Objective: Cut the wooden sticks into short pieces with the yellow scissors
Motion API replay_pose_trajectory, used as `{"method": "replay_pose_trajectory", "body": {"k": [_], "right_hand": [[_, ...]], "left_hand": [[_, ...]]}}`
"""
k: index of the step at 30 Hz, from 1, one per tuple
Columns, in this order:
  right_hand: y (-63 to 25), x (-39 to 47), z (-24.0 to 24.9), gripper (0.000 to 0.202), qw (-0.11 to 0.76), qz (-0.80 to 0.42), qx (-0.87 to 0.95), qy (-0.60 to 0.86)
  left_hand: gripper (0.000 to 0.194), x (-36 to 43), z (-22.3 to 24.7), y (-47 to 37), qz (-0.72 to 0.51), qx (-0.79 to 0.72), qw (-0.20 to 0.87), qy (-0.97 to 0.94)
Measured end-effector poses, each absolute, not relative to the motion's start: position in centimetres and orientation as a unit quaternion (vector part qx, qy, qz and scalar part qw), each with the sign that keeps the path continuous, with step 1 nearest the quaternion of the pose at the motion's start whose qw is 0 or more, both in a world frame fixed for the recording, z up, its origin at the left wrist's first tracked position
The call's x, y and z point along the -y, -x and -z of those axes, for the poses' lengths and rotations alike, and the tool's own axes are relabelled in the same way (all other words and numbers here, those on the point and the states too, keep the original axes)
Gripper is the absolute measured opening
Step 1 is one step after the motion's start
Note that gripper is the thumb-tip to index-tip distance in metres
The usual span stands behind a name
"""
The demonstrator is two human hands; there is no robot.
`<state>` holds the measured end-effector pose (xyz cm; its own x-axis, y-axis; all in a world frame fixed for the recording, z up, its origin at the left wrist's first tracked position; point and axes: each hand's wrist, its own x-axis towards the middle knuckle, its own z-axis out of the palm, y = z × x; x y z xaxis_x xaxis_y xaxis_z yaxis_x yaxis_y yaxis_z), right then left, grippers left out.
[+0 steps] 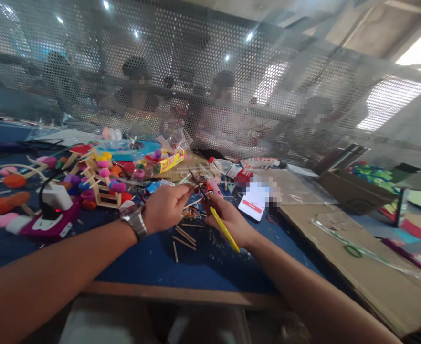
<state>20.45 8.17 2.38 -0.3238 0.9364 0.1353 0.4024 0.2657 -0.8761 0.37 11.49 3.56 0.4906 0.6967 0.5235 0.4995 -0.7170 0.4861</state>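
My right hand [228, 217] grips a pair of scissors [225, 229] with yellow handles, the dark blades pointing up and to the left. My left hand [169, 205], with a metal-band watch [136, 220] on its wrist, is closed in a pinch by the blades. Between its fingertips is what looks like a thin wooden stick [197, 187], mostly hidden. Below the hands, several short wooden sticks [185, 237] lie on the blue tabletop [142, 267] among small light scraps. Rubber bands [194, 213] are heaped just behind the hands.
At left, a stick model [105, 197] with colourful pompoms stands behind a purple power strip [55, 224] with a white charger. A phone [253, 203] lies right of my hands, before a plastic bottle [228, 168]. Cardboard [339, 253] and a box [357, 188] are at right; a perforated screen [196, 86] rises behind.
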Motion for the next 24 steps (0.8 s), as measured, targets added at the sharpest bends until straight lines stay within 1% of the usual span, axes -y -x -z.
{"method": "replay_pose_trajectory", "body": {"k": [3, 6, 9, 12, 16, 20, 24], "right_hand": [[-20.37, -8.05, -2.51, 0.019, 0.352, -0.391, 0.719, 0.455], [-20.29, -8.04, -2.45, 0.014, 0.362, -0.394, 0.72, 0.441], [-20.29, -8.05, -2.41, 0.013, 0.356, -0.373, 0.731, 0.446], [-20.38, -8.0, -2.62, 0.012, 0.35, -0.349, 0.748, 0.443], [-20.48, -7.83, -2.96, 0.011, 0.338, -0.353, 0.753, 0.441], [-20.34, -7.62, -2.89, 0.011, 0.339, -0.379, 0.742, 0.437], [-20.04, -7.47, -2.66, 0.013, 0.352, -0.432, 0.708, 0.435]], "left_hand": [[0.031, -11.31, -3.58, -0.42, -0.357, -0.357, 0.13, -0.854], [0.032, -11.23, -3.73, -0.41, -0.352, -0.357, 0.144, -0.853], [0.031, -11.26, -3.88, -0.36, -0.349, -0.342, 0.167, -0.856], [0.033, -11.26, -3.94, -0.38, -0.339, -0.337, 0.168, -0.862], [0.036, -11.1, -3.96, -0.51, -0.307, -0.369, 0.127, -0.868], [0.03, -10.93, -4.19, -0.55, -0.276, -0.396, 0.068, -0.873], [0.03, -10.89, -4.39, -0.5, -0.248, -0.394, 0.012, -0.885]]}}
